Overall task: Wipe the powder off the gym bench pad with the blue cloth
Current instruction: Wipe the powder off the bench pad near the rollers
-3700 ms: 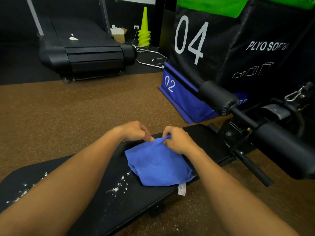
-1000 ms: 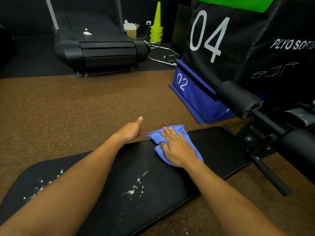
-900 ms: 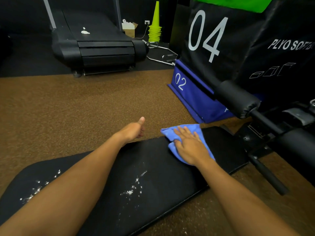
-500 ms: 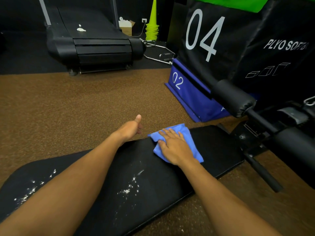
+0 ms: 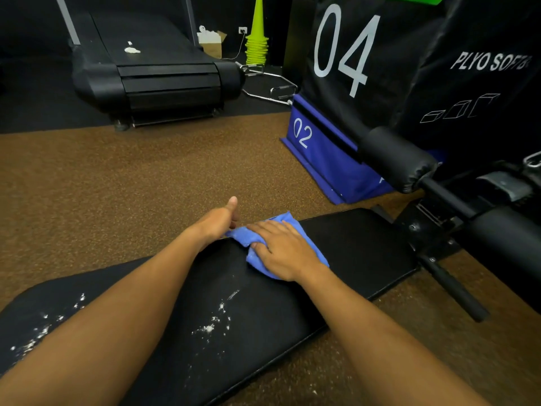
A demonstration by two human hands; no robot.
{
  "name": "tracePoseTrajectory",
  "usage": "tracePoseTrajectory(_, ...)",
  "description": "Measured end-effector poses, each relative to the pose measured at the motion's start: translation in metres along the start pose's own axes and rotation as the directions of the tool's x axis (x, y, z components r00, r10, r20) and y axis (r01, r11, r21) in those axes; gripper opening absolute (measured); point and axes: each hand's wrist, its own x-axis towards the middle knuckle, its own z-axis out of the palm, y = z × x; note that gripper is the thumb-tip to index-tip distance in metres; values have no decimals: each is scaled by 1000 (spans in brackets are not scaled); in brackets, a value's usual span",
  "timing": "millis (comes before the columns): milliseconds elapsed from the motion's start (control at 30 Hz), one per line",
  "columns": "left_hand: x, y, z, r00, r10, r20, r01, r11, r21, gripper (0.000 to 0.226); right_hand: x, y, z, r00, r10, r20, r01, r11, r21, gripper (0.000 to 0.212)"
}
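Bench pad (image 5: 351, 247) far edge: right hand (image 5: 285, 253) presses blue cloth (image 5: 310, 244).

Single head-worn, wide-angle view, looking forward and steeply down from above the near edge of the bench pad (image 5: 345, 259), which crosses the lower frame at close range. Both forearms enter from the bottom edge. The upper frame reaches across the brown floor (image 5: 117, 186) to the treadmill (image 5: 152, 80) and plyo boxes (image 5: 380, 68). Straight edges bow outward near the margins.
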Motion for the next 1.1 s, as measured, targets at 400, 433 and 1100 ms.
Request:
tracePoseTrajectory(400,-20,5,-1,998,-44,39,41,996,79,86,0,74,-24,940,336,-52,-340,929,-145,39)
tracePoseTrajectory(433,-20,5,0,998,-48,38,45,996,71,86,1,66,-23,944,328,-43,-331,932,-151,37)
tracePoseTrajectory(1100,-13,-1,-5,994,-103,-20,104,994,36,135,30,47,-31,961,253,107,-233,957,-172,54)
